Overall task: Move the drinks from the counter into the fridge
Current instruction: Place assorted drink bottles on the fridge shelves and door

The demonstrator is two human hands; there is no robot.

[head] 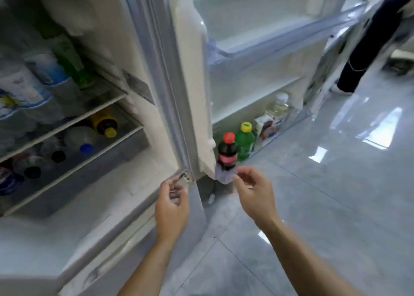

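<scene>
The fridge (143,56) stands open on the left, its door (257,40) swung out to the right. In the door's lowest bin stand a dark cola bottle (227,153) with a red cap, a green bottle (244,142) with a yellow cap, a small carton (267,125) and a clear bottle (279,106). Several bottles lie on the inner shelves (74,118). My left hand (172,206) hovers by the door's lower hinge, fingers loosely curled, holding nothing. My right hand (254,191) hangs just below the cola bottle, fingers loosely curled and empty.
A glossy grey tiled floor (324,195) spreads to the right. Another person's dark trouser leg (367,49) stands at the upper right beyond the door. The door's upper bins (257,56) look bare.
</scene>
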